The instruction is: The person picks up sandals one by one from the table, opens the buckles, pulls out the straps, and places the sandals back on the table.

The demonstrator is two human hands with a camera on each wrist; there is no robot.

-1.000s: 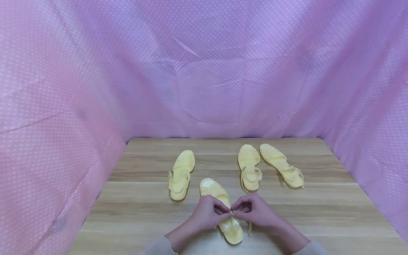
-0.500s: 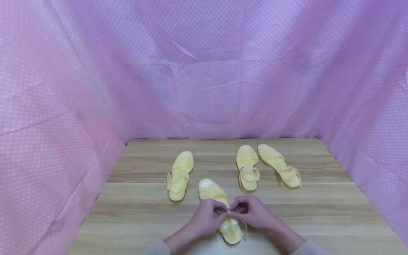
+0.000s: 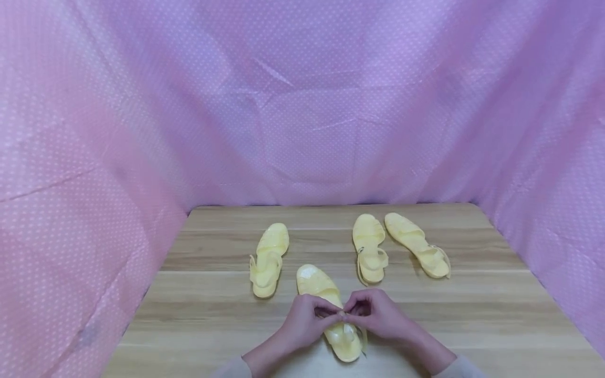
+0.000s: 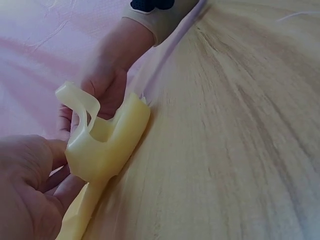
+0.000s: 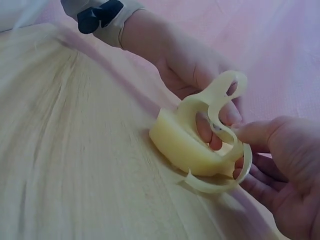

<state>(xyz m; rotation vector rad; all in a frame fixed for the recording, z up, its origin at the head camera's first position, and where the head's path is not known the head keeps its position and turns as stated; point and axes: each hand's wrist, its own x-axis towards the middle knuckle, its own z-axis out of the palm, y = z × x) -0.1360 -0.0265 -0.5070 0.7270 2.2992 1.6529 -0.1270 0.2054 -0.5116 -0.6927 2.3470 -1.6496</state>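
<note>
A pale yellow sandal (image 3: pixel 315 282) lies at the table's near middle, toe pointing away and slightly left. Over its heel part, my left hand (image 3: pixel 308 321) and right hand (image 3: pixel 382 316) meet fingertip to fingertip, each pinching the thin ankle strap near its fastening. In the right wrist view, the strap (image 5: pixel 245 172) curls out past the right fingers and its loose end hangs beside the heel cup (image 5: pixel 177 147). The left wrist view shows the left fingers at the heel's side, with a strap loop (image 4: pixel 77 97) standing up. The pinched spot is mostly hidden by fingertips.
Another yellow sandal (image 3: pixel 274 240) lies to the left. Two more, an upright-lying middle sandal (image 3: pixel 368 231) and a slanted right sandal (image 3: pixel 405 227), lie side by side at the back right. A pink dotted curtain (image 3: pixel 302 131) surrounds the wooden table (image 3: pixel 212 315).
Both hands stay together at the strap with small finger movements. The strap's loose end beside the heel has swung slightly left. The sandals have stayed in place on the table.
</note>
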